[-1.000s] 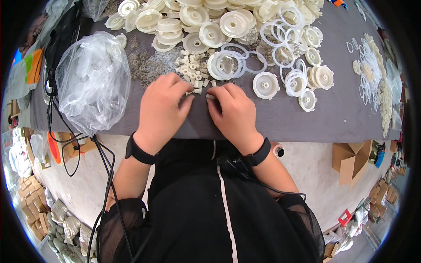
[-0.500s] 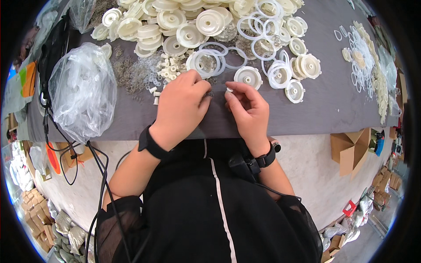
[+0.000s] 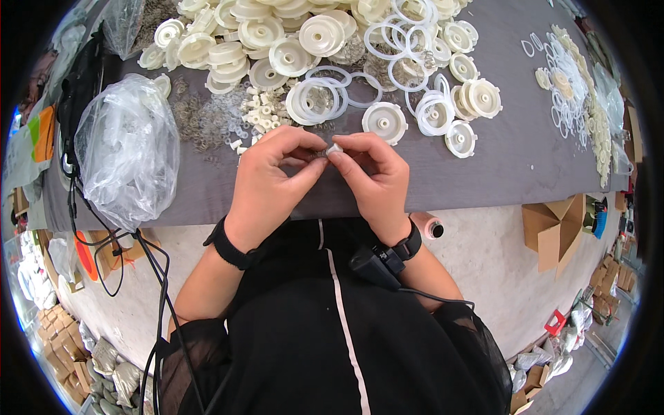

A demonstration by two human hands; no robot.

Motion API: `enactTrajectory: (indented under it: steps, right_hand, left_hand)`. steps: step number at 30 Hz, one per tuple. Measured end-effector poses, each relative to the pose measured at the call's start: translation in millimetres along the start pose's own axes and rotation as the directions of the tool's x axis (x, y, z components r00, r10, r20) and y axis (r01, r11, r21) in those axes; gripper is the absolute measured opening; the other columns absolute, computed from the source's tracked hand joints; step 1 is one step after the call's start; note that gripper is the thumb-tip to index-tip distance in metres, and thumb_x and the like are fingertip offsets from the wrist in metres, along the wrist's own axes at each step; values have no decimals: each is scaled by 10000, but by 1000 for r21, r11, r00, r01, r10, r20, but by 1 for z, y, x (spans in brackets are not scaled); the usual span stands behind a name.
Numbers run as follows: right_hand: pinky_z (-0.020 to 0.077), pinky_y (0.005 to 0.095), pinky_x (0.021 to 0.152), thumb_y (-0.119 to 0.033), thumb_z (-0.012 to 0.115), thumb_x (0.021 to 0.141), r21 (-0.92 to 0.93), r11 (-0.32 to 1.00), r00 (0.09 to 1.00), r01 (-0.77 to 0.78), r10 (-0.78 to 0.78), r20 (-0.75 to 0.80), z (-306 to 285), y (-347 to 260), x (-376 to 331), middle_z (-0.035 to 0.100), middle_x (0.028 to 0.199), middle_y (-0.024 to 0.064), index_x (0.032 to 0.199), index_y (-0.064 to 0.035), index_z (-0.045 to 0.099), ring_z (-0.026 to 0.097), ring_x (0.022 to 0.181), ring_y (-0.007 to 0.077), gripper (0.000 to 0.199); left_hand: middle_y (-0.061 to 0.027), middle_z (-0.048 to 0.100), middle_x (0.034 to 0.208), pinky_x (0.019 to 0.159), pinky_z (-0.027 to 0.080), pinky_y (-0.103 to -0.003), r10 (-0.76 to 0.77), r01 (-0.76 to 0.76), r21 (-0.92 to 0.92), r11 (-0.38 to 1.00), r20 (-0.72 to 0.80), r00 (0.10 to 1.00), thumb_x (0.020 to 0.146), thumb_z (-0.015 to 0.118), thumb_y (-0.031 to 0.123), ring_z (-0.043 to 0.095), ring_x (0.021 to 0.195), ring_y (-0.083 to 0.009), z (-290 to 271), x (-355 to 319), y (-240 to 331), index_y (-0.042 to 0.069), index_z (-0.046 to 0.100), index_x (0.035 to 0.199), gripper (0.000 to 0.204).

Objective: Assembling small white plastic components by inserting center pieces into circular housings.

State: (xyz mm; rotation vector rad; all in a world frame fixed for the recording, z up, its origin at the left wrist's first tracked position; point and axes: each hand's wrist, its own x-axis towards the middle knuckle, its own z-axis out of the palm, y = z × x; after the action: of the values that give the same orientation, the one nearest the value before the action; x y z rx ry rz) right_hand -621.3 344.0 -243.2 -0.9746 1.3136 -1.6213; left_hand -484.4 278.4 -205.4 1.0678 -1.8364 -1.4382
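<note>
My left hand (image 3: 273, 173) and my right hand (image 3: 377, 176) meet fingertip to fingertip above the near part of the table. Between my right thumb and index finger is a small white plastic piece (image 3: 335, 149). A small metal spring (image 3: 320, 154) is pinched in my left fingers and touches or nearly touches that piece; the fingertips partly hide both. Just beyond my hands lie a round white plastic cap (image 3: 384, 123), several clear rings (image 3: 318, 99), a heap of small white plugs (image 3: 261, 113) and loose metal springs (image 3: 191, 114).
A large pile of white caps (image 3: 261, 32) covers the far side of the grey table (image 3: 484, 169). A clear plastic bag (image 3: 128, 149) and black cables (image 3: 155, 266) are at the left. More rings (image 3: 564, 97) lie at the right. An open cardboard box (image 3: 553, 232) stands below the table.
My hands have come together, bringing the spring and the white piece to each other. Both hands were apart before, with the left farther over the table.
</note>
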Motion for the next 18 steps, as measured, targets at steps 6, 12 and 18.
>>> enactTrajectory:
  steps: [6, 12, 18]
  right_hand:
    - [468, 208, 604, -31, 657, 802, 87, 980, 982, -181, 176, 63, 1, 0, 4, 614, 830, 38, 957, 2, 616, 589, 721, 87, 164]
    - [476, 250, 625, -66, 627, 808, 353, 810, 874, -469, 367, 319, -8, -4, 7, 613, 823, 58, 1002, 0, 567, 584, 709, 121, 214]
    - [512, 272, 599, -51, 582, 824, 333, 824, 887, -458, 396, 238, -28, 1, 1, 643, 831, 126, 995, 38, 586, 629, 662, 174, 193]
  left_hand:
    - [-79, 600, 864, 698, 517, -253, 92, -88, 90, 992, -39, 995, 746, 629, -36, 633, 759, -149, -6, 1, 1, 7, 630, 929, 188]
    - [-90, 639, 957, 750, 523, -274, 81, -81, 17, 997, 7, 997, 764, 628, -29, 642, 857, -155, -13, -6, 8, 34, 574, 1127, 373]
    - [-140, 635, 879, 694, 514, -315, 196, -201, 97, 975, 60, 979, 737, 604, -18, 645, 797, -250, -3, -1, 1, 11, 539, 1123, 392]
